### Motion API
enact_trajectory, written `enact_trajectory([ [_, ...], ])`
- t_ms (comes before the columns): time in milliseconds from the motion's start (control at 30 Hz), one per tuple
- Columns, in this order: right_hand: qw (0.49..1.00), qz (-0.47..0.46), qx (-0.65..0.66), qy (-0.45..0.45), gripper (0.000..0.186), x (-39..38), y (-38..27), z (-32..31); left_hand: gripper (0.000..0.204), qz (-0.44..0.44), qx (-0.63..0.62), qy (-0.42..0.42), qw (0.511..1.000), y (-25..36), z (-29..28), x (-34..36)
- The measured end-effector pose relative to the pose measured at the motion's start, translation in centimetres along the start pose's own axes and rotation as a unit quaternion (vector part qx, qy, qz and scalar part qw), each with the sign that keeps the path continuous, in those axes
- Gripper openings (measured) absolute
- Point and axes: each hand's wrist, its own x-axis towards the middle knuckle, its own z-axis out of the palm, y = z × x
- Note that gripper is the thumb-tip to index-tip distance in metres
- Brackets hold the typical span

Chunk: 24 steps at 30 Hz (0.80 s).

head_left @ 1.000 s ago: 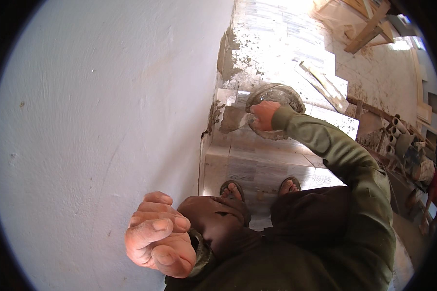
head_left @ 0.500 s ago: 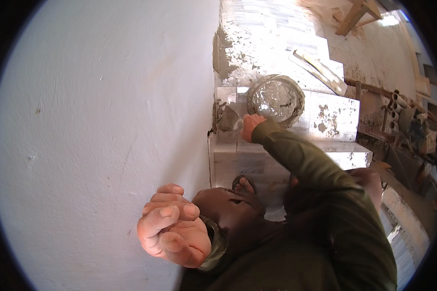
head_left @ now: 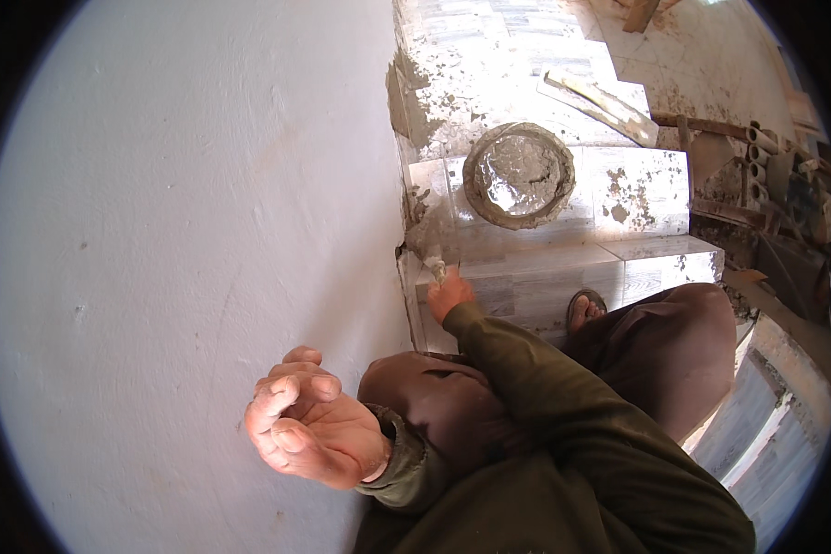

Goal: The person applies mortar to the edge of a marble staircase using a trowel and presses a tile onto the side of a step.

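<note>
My right hand [head_left: 451, 294] is closed round the handle of a trowel [head_left: 438, 269] above the stair edge near the wall. Its blade is blurred and hard to make out; it points away from me into the corner beside a mortar-smeared tile. A round tub [head_left: 471, 189] of wet grey mortar [head_left: 531, 162] rests on the step just beyond, slightly to the right. My left hand [head_left: 314, 425] is raised at the white wall [head_left: 175, 231], palm up, fingers loosely bent and apart, with nothing in it.
Tiled steps [head_left: 651, 171] run along the wall, spotted with mortar. A long mortar-caked board [head_left: 600, 106] lies beyond the tub. Several pipes [head_left: 759, 157] and clutter are at the right. My sandalled foot [head_left: 584, 309] stands on a lower step.
My right hand has drawn back toward me and a little left, away from the tub, with the trowel. A foot now shows at the right. My left hand stays much the same.
</note>
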Motion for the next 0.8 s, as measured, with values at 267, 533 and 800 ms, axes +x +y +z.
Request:
enact_trajectory([
  [267,0.998,0.028,0.012,-0.050,0.037,-0.8,-1.5,1.0,0.032,-0.002,-0.007,-0.001,1.000,0.2,-0.8,-0.4],
  [533,0.991,-0.080,0.047,-0.096,0.038,-0.3,-3.4,2.2,0.032,0.006,-0.003,-0.015,1.000,0.1,-0.3,-0.3],
  [800,0.985,-0.108,-0.012,-0.137,0.037,-2.9,-4.3,-0.4,0.032,-0.008,-0.009,0.005,1.000,-0.2,0.4,-0.3],
])
